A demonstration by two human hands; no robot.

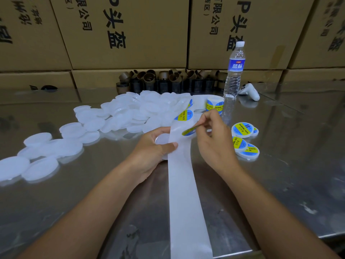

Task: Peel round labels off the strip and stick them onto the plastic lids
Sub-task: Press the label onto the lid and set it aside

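A long white backing strip (184, 193) runs from the table's near edge up to a label roll (214, 104). My left hand (151, 152) holds a bare white lid (162, 139) together with the strip, thumb pressed on the strip. My right hand (214, 139) pinches a round blue-and-yellow label (189, 130), half lifted off the strip. Another label (183, 114) still sits on the strip just beyond. A heap of unlabelled white lids (130, 113) lies to the left and behind. Several labelled lids (244, 141) lie to the right of my right hand.
The worktop is shiny steel (289, 165). A water bottle (234, 71) stands behind the label roll, a white controller (250, 91) beside it. Brown empty roll cores (168, 80) line the back. Cardboard boxes (121, 34) form a wall behind.
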